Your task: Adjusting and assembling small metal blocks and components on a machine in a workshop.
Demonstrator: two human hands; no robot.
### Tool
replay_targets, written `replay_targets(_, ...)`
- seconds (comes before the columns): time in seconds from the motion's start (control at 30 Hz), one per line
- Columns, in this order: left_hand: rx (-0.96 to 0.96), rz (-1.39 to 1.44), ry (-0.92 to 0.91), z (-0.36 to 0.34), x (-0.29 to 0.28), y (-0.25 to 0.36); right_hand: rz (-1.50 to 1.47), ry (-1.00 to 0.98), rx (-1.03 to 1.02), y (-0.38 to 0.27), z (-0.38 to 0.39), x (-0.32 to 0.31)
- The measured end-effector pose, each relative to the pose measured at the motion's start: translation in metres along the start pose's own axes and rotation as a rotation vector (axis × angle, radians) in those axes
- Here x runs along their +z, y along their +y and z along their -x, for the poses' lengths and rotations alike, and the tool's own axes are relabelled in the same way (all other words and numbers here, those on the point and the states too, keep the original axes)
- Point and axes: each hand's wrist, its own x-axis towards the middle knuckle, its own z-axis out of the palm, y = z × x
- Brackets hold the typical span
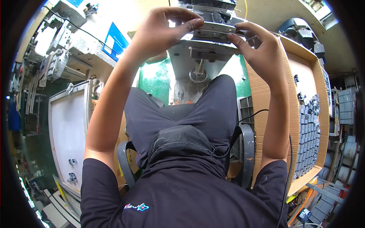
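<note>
Above my knees, a machine fixture (213, 35) of grey metal holds a flat metal bar (216, 27) lying crosswise. My left hand (163, 30) is at the bar's left end, with thumb and index finger pressed together against it. At its right end is my right hand (261, 47), thumb and index finger curled in on the edge of the bar. Whether a small part sits between the fingertips I cannot make out. A metal base plate (182, 60) lies below the fixture, with a round metal ring (198, 75) under it.
To my right stands a cardboard box (268, 125) holding rows of small grey parts (307, 133). A white framed board (68, 129) with a few small parts is at left. A blue sheet (115, 41) lies on the far left bench. Chair armrests (248, 152) flank me.
</note>
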Motion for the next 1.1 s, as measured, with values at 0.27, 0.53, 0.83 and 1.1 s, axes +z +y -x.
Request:
replay_targets(0.27, -0.107, 0.111, 0.015, 0.014, -0.016, 0.025, -0.078, 0.009, 0.011, -0.02, 0.0, -0.006)
replay_targets(0.53, -0.119, 0.394, -0.073, 0.046, -0.049, 0.093, -0.807, -0.14, 0.146, -0.036, 0.01, -0.016)
replay_targets(0.83, 0.421, 0.289, -0.19, 0.037, -0.04, 0.076, -1.632, -0.422, 0.27, -0.055, 0.037, 0.043)
replay_targets(1.1, 0.243, 0.273, -0.286, 0.047, -0.046, 0.085, -1.194, -0.304, 0.161, -0.063, 0.043, 0.038)
